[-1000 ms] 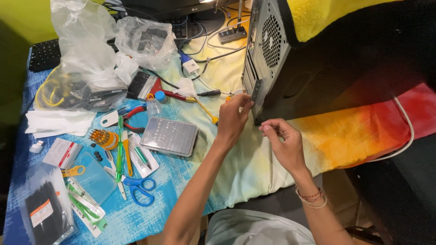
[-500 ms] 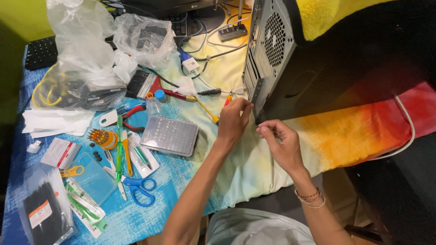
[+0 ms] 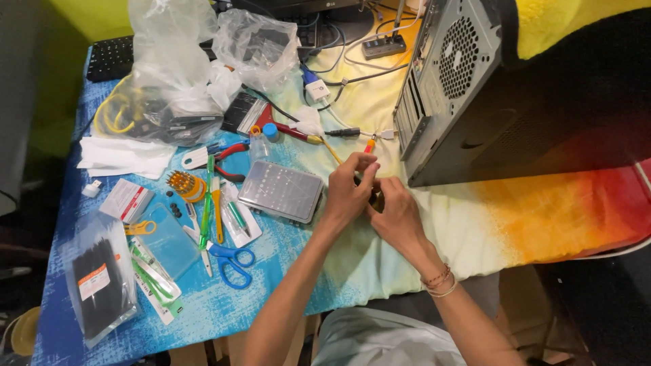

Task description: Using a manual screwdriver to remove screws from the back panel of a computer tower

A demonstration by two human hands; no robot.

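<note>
My hands, left (image 3: 349, 190) and right (image 3: 397, 215), have come together over something small I cannot make out, beside the computer case (image 3: 475, 102), above the surface (image 3: 285, 271).

We count two hands, the left hand (image 3: 349, 193) and the right hand (image 3: 397, 215), and one computer case (image 3: 475, 88). On the worktop (image 3: 203, 305) we see one blue scissors (image 3: 230, 261), one clear parts box (image 3: 281, 191), one red pliers (image 3: 227, 154), two clear plastic bags (image 3: 169, 61), and one keyboard (image 3: 112, 57).
</note>
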